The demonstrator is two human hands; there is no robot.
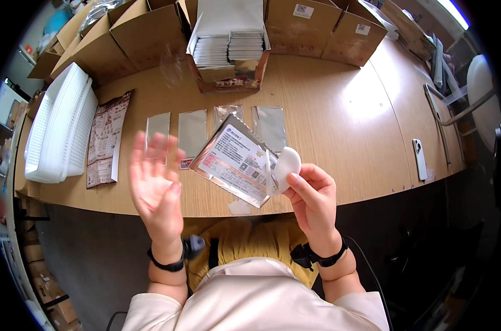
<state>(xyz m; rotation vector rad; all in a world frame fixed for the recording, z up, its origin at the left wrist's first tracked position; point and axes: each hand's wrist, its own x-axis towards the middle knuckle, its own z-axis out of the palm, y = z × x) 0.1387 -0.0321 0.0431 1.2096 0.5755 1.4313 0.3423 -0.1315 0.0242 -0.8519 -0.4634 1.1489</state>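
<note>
My right hand (pixel 312 201) pinches a flat white half-round object (pixel 287 165) between thumb and fingers. A silver foil packet (pixel 231 160) with a printed label hangs tilted in the air against the white object's left side. How the two are joined I cannot make out. My left hand (pixel 157 187) is raised left of the packet, palm showing, fingers apart and slightly blurred, with nothing in it. Behind the hands, several flat silver packets lie in a row on the table, among them one at the right end (pixel 270 129) and one nearer the left (pixel 192 132).
An open box (pixel 228 83) filled with stacked packets stands at the table's back, between brown cardboard boxes (pixel 151 36). Nested white plastic baskets (pixel 63 124) and a folded printed carton (pixel 108 140) are at left. A phone (pixel 419 160) lies on the wooden table (pixel 349 132) at right.
</note>
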